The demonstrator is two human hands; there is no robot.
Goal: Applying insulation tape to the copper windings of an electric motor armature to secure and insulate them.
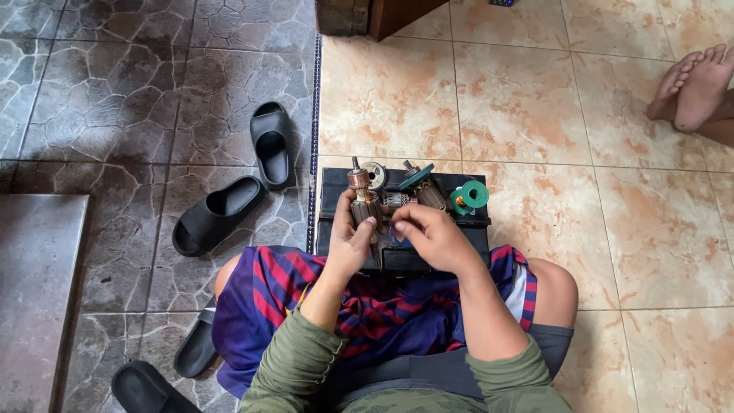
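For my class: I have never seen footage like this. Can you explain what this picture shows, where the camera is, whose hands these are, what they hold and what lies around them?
There is no machine here. The one picture comes from a camera worn on a person's head, looking down at their lap as they sit on a tiled floor. The left hand grips a motor armature, a copper-wound part with a shaft, standing upright. The right hand pinches something small beside it, too hidden to name. Both work over a black box, where a second armature and a green spool lie. Black sandals lie on the dark tiles to the left. The bare feet at the upper right are another person's.
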